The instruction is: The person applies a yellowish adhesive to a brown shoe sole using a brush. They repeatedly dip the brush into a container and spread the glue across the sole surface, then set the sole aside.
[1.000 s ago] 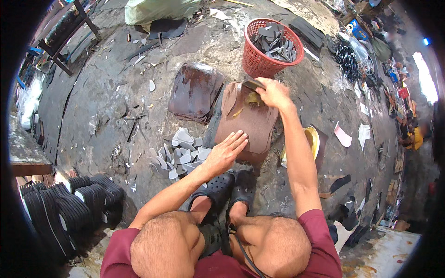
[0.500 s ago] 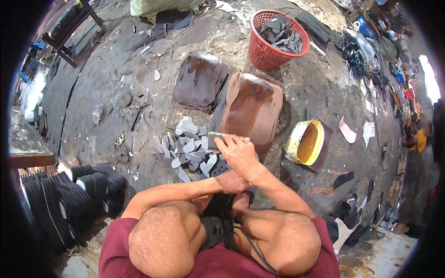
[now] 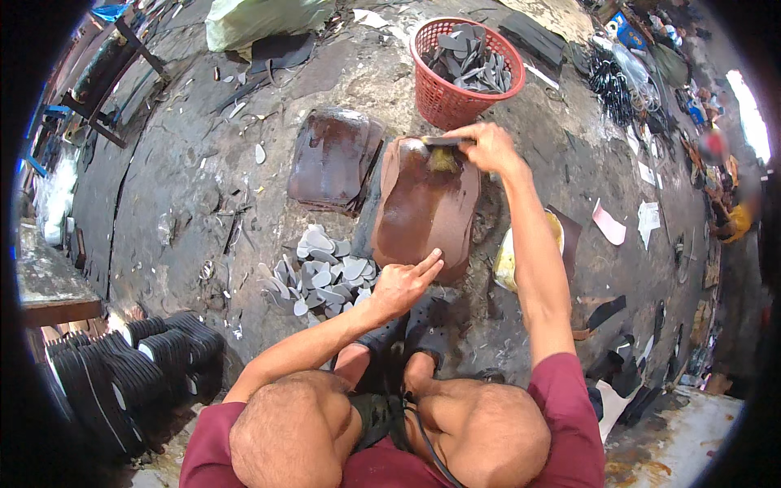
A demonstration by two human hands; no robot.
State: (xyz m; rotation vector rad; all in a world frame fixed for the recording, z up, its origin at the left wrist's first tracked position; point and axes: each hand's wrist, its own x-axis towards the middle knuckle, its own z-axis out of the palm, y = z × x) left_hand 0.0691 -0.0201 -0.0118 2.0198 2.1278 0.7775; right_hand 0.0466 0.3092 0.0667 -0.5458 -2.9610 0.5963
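Observation:
A stack of brown sheets (image 3: pixel 399 220) lies on the floor ahead of me, its top one smeared with wet, shiny brown glue. At the far end my right hand (image 3: pixel 490 150) is closed on a flat, dark glue spreader (image 3: pixel 447 141). Yellowish glue (image 3: pixel 442 160) sits just under the spreader on the sheet. My left hand (image 3: pixel 404 286) rests at the sheet's near edge, fingers stretched out and holding nothing. To the right, a yellow-stained glue container (image 3: pixel 505 264) is partly hidden by my right forearm.
A second stack of dark, glossy sheets (image 3: pixel 332 159) lies to the left. Loose grey sole-shaped pieces (image 3: pixel 321 276) are heaped near my left hand. Beyond stands a red basket (image 3: pixel 431 98) of similar pieces. Black soles (image 3: pixel 122 366) stand in rows at lower left.
My right hand has moved from the near left side of the sheet to its far end with the spreader. My left hand has come forward from under the right wrist onto the near edge.

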